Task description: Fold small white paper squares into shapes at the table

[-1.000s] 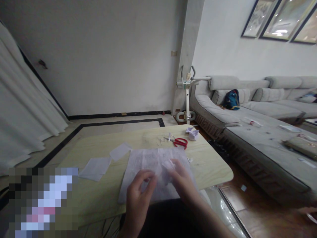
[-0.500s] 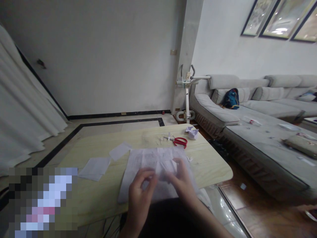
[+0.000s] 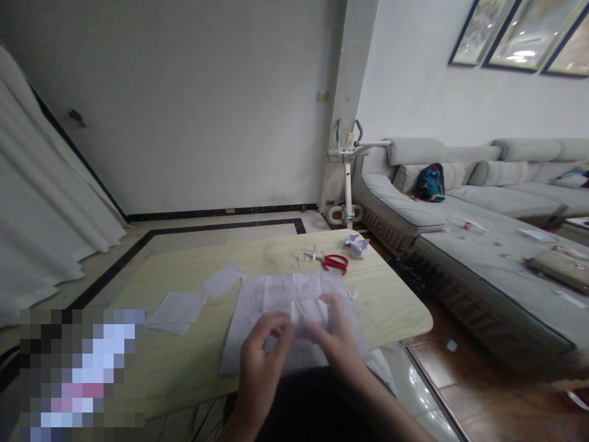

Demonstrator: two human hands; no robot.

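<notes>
A small piece of folded white paper (image 3: pixel 310 310) is held between my two hands, above a larger creased printed sheet (image 3: pixel 271 291) on the table. My left hand (image 3: pixel 267 344) pinches its left edge with thumb and forefinger. On the other side, my right hand (image 3: pixel 335 334) grips the right part, thumb at the near side and forefinger at the far side. The fold details are blurred. Beyond the sheet lie red-handled scissors (image 3: pixel 335 264), with thin paper scraps by the blades.
Loose white sheets (image 3: pixel 177 312) lie on the left of the wooden table (image 3: pixel 396 307), another sheet (image 3: pixel 224 279) beside them. Folded paper shapes (image 3: pixel 358 246) sit at the far right corner. A grey sofa (image 3: pixel 483 264) stands to the right, an exercise machine (image 3: pixel 348 178) behind.
My right hand has turned and its fingers have spread along the small paper, which now shows flatter between both hands. My left hand keeps its pinch, nearly in place.
</notes>
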